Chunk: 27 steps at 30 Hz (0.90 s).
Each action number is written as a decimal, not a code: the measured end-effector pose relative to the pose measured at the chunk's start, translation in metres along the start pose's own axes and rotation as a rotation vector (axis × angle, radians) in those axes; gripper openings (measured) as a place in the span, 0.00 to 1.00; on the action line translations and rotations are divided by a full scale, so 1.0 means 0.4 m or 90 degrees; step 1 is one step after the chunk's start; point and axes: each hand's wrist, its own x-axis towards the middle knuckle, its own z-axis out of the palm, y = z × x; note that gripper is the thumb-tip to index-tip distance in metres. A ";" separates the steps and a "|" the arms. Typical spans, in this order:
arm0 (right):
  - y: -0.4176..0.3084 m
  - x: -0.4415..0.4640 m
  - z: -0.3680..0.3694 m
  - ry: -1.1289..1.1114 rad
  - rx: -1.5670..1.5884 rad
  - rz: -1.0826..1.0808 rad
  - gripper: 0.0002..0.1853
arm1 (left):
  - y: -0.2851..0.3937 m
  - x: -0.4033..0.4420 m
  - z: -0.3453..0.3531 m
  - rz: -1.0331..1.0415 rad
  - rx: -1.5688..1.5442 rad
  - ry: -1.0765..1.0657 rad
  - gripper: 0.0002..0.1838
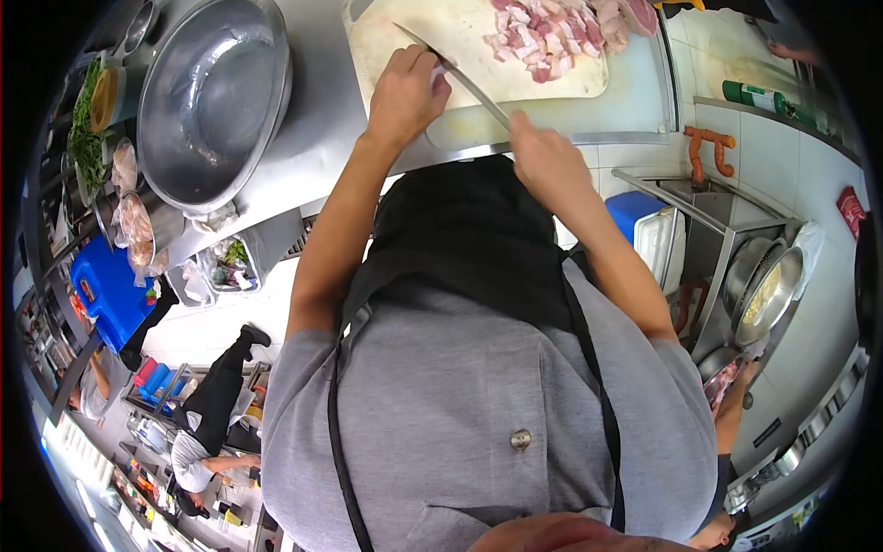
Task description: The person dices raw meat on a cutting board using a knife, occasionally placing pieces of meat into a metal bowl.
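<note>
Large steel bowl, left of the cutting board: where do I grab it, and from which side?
Probably best by the rim on its right, with the left hand coming from the cutting board side: bare counter borders the rim there, while a round tub and greens crowd the other side. The steel bowl is wide, so both hands may be steadier.

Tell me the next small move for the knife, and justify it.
Probably draw the knife through the small pink piece: the right hand grips the knife, its blade lies right by the piece, and the left hand seems to steady it.
</note>
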 end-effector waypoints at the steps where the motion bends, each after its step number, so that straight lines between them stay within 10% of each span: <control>1: -0.020 0.049 0.010 0.032 0.009 -0.021 0.08 | -0.001 0.001 0.002 -0.003 -0.011 0.007 0.13; 27: 0.043 -0.032 -0.047 0.008 0.061 0.143 0.10 | 0.078 0.087 0.008 -0.005 -0.070 -0.026 0.14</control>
